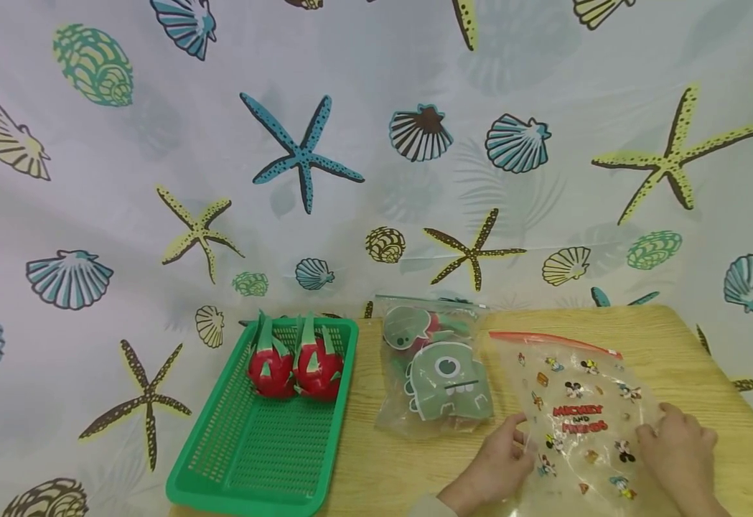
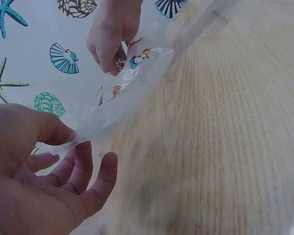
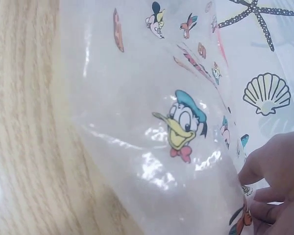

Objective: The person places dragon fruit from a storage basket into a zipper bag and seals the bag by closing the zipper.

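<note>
A clear zip bag (image 1: 583,416) printed with cartoon characters, with a red zip strip along its far edge, lies on the wooden table (image 1: 686,345) and is lifted at its near end. My right hand (image 1: 676,441) pinches its right edge, and the left wrist view shows that right hand (image 2: 112,39) gripping the film. My left hand (image 1: 499,459) is at the bag's left edge. There the left hand (image 2: 63,166) has its thumb against the bag (image 2: 132,83) and its fingers loose beneath, apart from the thumb. The right wrist view shows the bag (image 3: 161,112) close up.
A green mesh basket (image 1: 260,452) at the left holds two red dragon-fruit toys (image 1: 295,366). Between it and the clear bag lies a second zip bag (image 1: 437,373) with green monster prints and something red inside. A sea-shell curtain (image 1: 324,158) hangs behind the table.
</note>
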Motion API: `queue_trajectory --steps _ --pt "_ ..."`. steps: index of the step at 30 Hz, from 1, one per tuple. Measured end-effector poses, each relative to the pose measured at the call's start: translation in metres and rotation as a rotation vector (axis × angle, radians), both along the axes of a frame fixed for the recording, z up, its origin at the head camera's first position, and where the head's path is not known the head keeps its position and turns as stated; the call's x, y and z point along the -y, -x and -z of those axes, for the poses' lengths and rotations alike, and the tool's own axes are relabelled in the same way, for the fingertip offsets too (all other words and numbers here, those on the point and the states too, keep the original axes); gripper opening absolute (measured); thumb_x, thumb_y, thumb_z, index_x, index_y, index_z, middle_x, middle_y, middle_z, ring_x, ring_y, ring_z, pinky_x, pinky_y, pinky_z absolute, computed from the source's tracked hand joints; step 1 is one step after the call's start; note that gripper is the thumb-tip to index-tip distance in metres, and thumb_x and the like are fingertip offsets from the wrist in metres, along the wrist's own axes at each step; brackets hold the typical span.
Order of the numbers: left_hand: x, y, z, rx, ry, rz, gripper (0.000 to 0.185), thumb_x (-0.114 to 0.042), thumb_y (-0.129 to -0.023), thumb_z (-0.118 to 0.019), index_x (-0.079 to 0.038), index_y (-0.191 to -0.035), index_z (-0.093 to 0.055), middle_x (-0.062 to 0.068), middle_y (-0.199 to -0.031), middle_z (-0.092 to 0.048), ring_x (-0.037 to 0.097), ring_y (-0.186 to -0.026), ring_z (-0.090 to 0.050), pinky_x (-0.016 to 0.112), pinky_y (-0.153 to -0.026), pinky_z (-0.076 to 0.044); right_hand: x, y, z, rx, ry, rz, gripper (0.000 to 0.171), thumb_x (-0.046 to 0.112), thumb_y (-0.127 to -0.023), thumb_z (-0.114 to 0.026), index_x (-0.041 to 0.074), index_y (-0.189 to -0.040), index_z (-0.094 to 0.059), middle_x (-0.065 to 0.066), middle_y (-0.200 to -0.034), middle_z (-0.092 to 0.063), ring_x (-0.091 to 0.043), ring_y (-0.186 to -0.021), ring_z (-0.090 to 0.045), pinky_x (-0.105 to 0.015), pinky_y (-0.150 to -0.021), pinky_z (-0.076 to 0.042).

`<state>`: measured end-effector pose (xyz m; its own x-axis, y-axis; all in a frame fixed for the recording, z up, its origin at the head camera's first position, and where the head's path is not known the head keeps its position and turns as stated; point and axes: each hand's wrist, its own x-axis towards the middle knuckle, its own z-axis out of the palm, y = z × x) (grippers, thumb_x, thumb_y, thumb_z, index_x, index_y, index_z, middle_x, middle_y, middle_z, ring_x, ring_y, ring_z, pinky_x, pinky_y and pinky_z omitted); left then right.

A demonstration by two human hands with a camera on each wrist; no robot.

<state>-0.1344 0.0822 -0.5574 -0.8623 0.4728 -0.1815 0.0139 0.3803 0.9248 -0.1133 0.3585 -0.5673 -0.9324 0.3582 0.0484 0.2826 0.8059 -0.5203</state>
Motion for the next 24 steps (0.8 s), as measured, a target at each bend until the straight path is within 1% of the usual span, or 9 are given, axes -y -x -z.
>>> queue_trajectory --steps 4,6,11,13,16,18,20,22,24 --pt "0.004 0.002 -0.007 -0.062 -0.062 -0.038 0.048 -0.007 -0.095 -0.060 -0.018 -0.140 -0.048 -0.011 -0.106 -0.059 -0.005 -0.084 -0.054 0.015 -0.068 -0.049 0.004 0.001 -0.005 -0.101 0.021 0.011 0.052 0.008 -0.089 -0.052 -0.025 -0.128 -0.041 -0.043 -0.107 -0.055 -0.052 -0.095 -0.051 -0.060 -0.088 -0.026" --pt "0.006 0.003 -0.010 -0.071 -0.104 -0.062 0.049 -0.004 -0.094 -0.060 -0.019 -0.139 -0.049 -0.010 -0.110 -0.060 -0.005 -0.087 -0.055 0.015 -0.070 -0.051 0.006 0.002 -0.009 -0.132 0.064 0.024 0.053 0.007 -0.090 -0.052 -0.023 -0.131 -0.039 -0.043 -0.109 -0.056 -0.054 -0.096 -0.051 -0.061 -0.090 -0.025" --pt "0.014 0.006 -0.016 -0.077 -0.203 -0.090 0.055 0.005 -0.092 -0.056 -0.024 -0.138 -0.049 -0.008 -0.118 -0.060 -0.003 -0.096 -0.057 0.015 -0.076 -0.052 0.010 0.005 -0.016 -0.117 0.208 0.066 0.062 0.013 -0.094 -0.051 -0.020 -0.142 -0.029 -0.044 -0.122 -0.052 -0.057 -0.104 -0.046 -0.062 -0.093 -0.024" --pt "0.017 0.007 -0.017 -0.088 -0.238 -0.096 0.060 0.011 -0.088 -0.053 -0.024 -0.137 -0.049 -0.006 -0.120 -0.061 0.000 -0.099 -0.059 0.015 -0.078 -0.052 0.011 0.005 -0.020 -0.089 0.271 0.092 0.066 0.019 -0.097 -0.050 -0.017 -0.146 -0.025 -0.043 -0.128 -0.049 -0.056 -0.109 -0.045 -0.061 -0.093 -0.031" --pt "0.023 0.010 -0.021 -0.114 -0.295 -0.090 0.063 0.017 -0.086 -0.048 -0.020 -0.136 -0.048 0.002 -0.124 -0.062 0.006 -0.103 -0.062 0.017 -0.080 -0.053 0.013 0.006 -0.027 -0.042 0.360 0.153 0.071 0.031 -0.101 -0.048 -0.010 -0.151 -0.020 -0.038 -0.132 -0.047 -0.051 -0.113 -0.049 -0.041 -0.080 -0.048" --pt "0.026 0.012 -0.023 -0.124 -0.327 -0.084 0.062 0.018 -0.086 -0.046 -0.019 -0.136 -0.048 0.006 -0.126 -0.062 0.009 -0.104 -0.065 0.018 -0.080 -0.054 0.014 0.006 -0.033 -0.022 0.406 0.196 0.074 0.039 -0.101 -0.046 -0.006 -0.154 -0.019 -0.031 -0.126 -0.050 -0.035 -0.104 -0.056 -0.030 -0.065 -0.050" --pt "0.029 0.013 -0.026 -0.136 -0.349 -0.076 0.062 0.018 -0.087 -0.045 -0.019 -0.136 -0.048 0.008 -0.126 -0.063 0.012 -0.105 -0.066 0.019 -0.081 -0.055 0.014 0.005 -0.037 -0.021 0.450 0.220 0.075 0.045 -0.101 -0.044 -0.004 -0.154 -0.022 -0.015 -0.112 -0.056 -0.017 -0.090 -0.058 -0.021 -0.056 -0.044" --pt "0.032 0.015 -0.027 -0.150 -0.362 -0.076 0.062 0.019 -0.086 -0.044 -0.019 -0.136 -0.048 0.009 -0.126 -0.063 0.014 -0.104 -0.067 0.020 -0.081 -0.055 0.015 0.003 -0.041 -0.033 0.505 0.233 0.074 0.051 -0.101 -0.043 0.000 -0.152 -0.030 0.002 -0.097 -0.059 -0.005 -0.077 -0.053 -0.022 -0.055 -0.045" --pt "0.034 0.016 -0.028 -0.155 -0.371 -0.080 0.063 0.020 -0.085 -0.044 -0.019 -0.134 -0.049 0.009 -0.126 -0.064 0.015 -0.104 -0.067 0.021 -0.082 -0.056 0.015 0.000 -0.044 -0.081 0.558 0.222 0.061 0.052 -0.100 -0.045 0.011 -0.145 -0.046 0.017 -0.082 -0.057 0.004 -0.070 -0.049 -0.022 -0.057 -0.046"
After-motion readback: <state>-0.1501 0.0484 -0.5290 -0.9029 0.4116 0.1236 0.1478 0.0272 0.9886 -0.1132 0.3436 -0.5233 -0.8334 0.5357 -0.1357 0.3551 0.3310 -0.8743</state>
